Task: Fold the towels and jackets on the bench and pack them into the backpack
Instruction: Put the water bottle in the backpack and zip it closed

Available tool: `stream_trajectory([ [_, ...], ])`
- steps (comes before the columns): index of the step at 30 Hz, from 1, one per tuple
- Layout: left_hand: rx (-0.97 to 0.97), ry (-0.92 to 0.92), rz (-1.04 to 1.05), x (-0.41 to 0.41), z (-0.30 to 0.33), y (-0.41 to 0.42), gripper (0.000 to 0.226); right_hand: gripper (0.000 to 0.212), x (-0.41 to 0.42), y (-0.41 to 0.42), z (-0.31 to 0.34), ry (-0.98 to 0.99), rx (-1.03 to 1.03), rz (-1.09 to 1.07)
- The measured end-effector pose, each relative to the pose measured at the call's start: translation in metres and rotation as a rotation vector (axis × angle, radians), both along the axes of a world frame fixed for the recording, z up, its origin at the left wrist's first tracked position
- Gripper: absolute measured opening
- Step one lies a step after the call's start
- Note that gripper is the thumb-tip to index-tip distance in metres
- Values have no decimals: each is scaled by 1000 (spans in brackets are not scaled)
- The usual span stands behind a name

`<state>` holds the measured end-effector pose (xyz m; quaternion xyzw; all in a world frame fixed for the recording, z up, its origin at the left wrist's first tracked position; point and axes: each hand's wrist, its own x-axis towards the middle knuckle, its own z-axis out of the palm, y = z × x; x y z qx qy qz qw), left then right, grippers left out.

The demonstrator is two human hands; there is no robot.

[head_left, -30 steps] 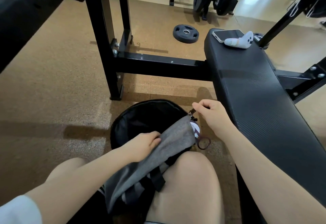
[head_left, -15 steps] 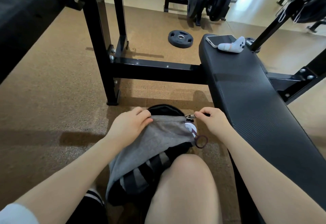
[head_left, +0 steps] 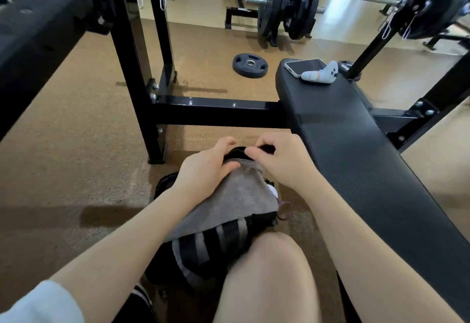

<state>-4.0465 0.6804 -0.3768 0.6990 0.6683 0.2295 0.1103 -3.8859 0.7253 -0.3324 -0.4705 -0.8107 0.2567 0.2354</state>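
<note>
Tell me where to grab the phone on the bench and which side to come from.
Take the phone by its two long edges, reaching down from above. It lies flat, screen up, at the far end of the bench, so only the thin edges offer a grip. Come from its left side: the small white controller-like object sits against its right corner and would likely block fingers there.

The grey-and-black backpack (head_left: pixel 223 210) is sitting on the floor at six o'clock from the black bench (head_left: pixel 356 144), its top nearly closed.
</note>
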Motion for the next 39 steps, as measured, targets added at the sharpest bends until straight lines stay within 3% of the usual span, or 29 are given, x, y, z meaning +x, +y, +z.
stream_trajectory([
  [5,111,-188,-232,-3,-12,1,45,27,-6,-4,-13,216,-85,15],
  [8,129,-330,-191,-1,-22,0,48,24,-14,-3,-14,110,-61,125],
  [11,123,-464,-156,2,-26,-4,41,14,-7,-2,-20,220,-217,216],
  [13,87,-550,-138,3,-26,-8,22,32,8,3,-29,274,-309,204],
  [15,68,-613,-92,4,-23,-10,13,39,14,4,-38,163,-326,191],
  [17,47,-657,-6,6,-20,-11,15,31,8,2,-45,6,-235,188],
  [19,43,-713,77,7,-19,-11,15,28,1,2,-48,-213,7,262],
  [21,36,-681,86,8,-19,-11,16,21,0,4,-50,-297,162,348],
  [23,72,-629,121,7,-16,-12,15,12,4,12,-50,-263,182,355],
  [26,178,-763,281,-1,-12,-15,15,8,12,26,-47,-176,149,279],
  [29,135,-903,454,-12,-15,-18,16,6,19,38,-45,-152,142,240],
  [32,144,-879,606,-30,-29,-26,20,4,27,43,-49,-149,129,165],
  [36,57,-966,646,-44,-38,-44,23,15,26,41,-51,-205,172,-17],
  [39,41,-1039,584,-38,-29,-43,21,43,-13,18,-33,-263,301,149],
])
